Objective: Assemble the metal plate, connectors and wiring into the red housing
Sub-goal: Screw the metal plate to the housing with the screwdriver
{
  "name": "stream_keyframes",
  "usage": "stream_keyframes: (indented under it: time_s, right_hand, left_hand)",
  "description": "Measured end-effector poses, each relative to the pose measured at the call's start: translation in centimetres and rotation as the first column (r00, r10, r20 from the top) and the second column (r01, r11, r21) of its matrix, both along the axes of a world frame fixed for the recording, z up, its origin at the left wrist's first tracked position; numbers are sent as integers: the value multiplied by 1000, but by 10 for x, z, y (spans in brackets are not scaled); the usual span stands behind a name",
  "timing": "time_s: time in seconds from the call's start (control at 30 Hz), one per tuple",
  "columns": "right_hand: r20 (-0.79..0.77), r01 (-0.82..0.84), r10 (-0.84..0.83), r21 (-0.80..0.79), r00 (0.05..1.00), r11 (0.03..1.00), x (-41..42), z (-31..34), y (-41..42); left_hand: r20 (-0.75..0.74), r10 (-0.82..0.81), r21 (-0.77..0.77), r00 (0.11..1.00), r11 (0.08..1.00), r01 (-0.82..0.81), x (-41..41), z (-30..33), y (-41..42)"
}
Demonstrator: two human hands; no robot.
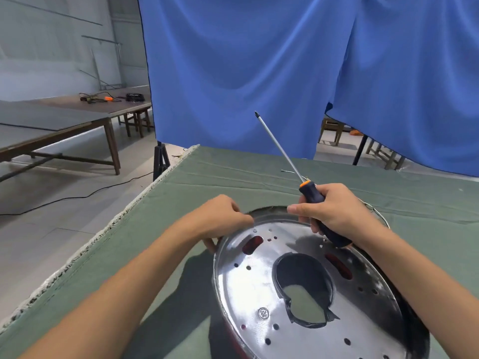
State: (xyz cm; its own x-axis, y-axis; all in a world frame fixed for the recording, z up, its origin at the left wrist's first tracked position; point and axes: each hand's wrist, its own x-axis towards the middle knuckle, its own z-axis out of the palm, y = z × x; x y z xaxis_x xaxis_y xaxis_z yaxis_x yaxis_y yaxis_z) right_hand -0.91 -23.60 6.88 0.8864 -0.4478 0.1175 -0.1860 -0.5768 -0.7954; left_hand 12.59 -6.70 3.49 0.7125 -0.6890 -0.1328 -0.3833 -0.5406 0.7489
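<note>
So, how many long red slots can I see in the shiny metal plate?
2. One red slot lies near the plate's far-left rim, close to the left hand. The other lies on the right side, just below the right hand. The forearms may hide more.

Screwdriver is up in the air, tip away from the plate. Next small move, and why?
Probably tip the black-and-orange-handled screwdriver over and bring its tip down to the small screw near the far rim of the round shiny metal plate. The right hand grips the handle with the shaft pointing up and away, while the left hand holds the plate's rim beside that screw.
</note>
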Motion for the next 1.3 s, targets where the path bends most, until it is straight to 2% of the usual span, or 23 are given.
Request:
stream_keyframes:
  time_s: [0.03,0.1,0.23,0.3,0.37,0.4,0.43,0.5,0.53,0.6,0.7,0.87,0.97,1.1,1.17,1.23,1.3]
  right_hand:
    - [-1,-7,7,19,1000,1000,1,0,0]
    - [-14,-25,26,45,1000,999,2,1,1]
    - [-22,-58,60,61,998,996,3,4,3]
    - [-1,-47,47,72,999,996,3,5,4]
    - [24,-11,10,76,1000,997,3,6,2]
    - [34,7,-9,75,999,997,3,6,1]
    - [42,22,-25,75,999,997,2,7,0]
    - [46,36,-39,74,998,997,2,9,-3]
    - [45,37,-40,73,998,997,2,9,-4]
    - [37,28,-31,77,999,997,2,10,-4]
    - [7,-30,29,97,1000,995,0,12,1]
    - [-76,-84,93,109,993,990,-5,19,5]
    - [-75,-64,73,110,995,992,-9,21,5]
    - [-63,8,-2,99,998,995,-10,16,0]
    - [-55,41,-36,99,998,994,-8,11,-2]
    - [-49,61,-56,105,997,993,-5,8,-2]
    - [-52,67,-62,106,997,992,-1,7,-1]
  left_hand:
    - [-2,-28,62,1000,998,28,-1,3,5]
    - [12,-68,93,998,993,67,-4,8,8]
    - [125,12,-53,992,999,-6,-4,7,-6]
    - [32,82,-183,996,980,-75,-2,7,-13]
    - [-190,98,-308,977,939,-154,-5,8,-15]
    - [-243,95,-323,965,931,-173,-7,6,-13]
    - [-219,102,-290,970,943,-164,-10,4,-10]
    - [-127,80,-119,989,988,-95,-17,2,2]
    - [-133,46,-40,990,998,-52,-21,3,9]
    - [-159,7,-7,987,1000,-8,-25,4,15]
    - [-100,-5,-57,995,998,0,-24,8,11]
    - [-48,-165,-141,985,977,157,-1,25,-7]
    - [58,-143,-246,988,957,153,10,27,-29]
    - [-67,-60,-418,996,908,27,2,19,-44]
    - [-60,-14,-372,998,928,-10,-1,8,-42]
    - [11,7,-219,1000,976,-4,-5,-4,-33]
    - [-9,0,-115,1000,993,-1,-11,-10,-23]
